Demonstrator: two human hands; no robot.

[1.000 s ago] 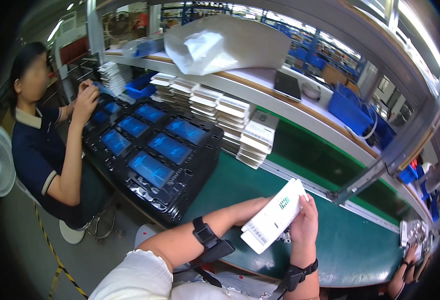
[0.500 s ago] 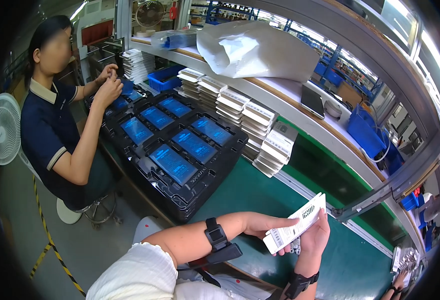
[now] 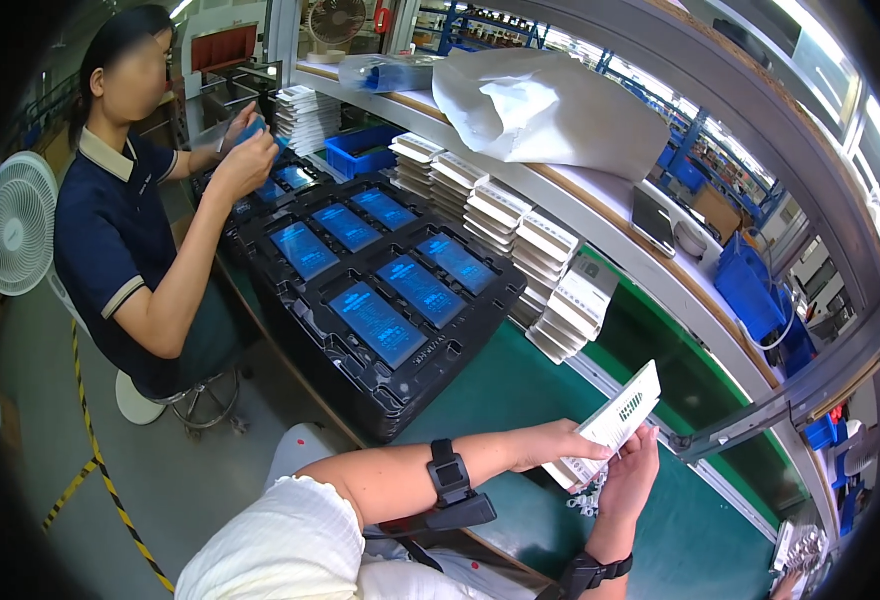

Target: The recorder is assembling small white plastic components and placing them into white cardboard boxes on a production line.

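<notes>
My left hand [image 3: 560,446] grips a slim white carton [image 3: 615,422] with dark print, its thumb lying across the face. The carton is tilted above the green bench. Beside its right edge is my right hand [image 3: 628,482], fingers curled in close to the carton; what they hold is partly hidden. A cluster of small whitish, shiny pieces [image 3: 586,496] shows beneath the carton, between the hands. I cannot tell whether it hangs from the right hand or lies on the bench.
A black tray stack [image 3: 400,395] holding several blue rectangular packs stands left of my hands. Stacked white cartons [image 3: 572,310] line the shelf's foot. Across the trays a co-worker [image 3: 130,225] handles a blue piece [image 3: 250,130]. A white sheet [image 3: 550,105] covers part of the shelf.
The right hand's fingers have shifted lower along the carton's edge, and the carton has turned more edge-on. The co-worker's hands have raised a blue piece. The view has shifted left.
</notes>
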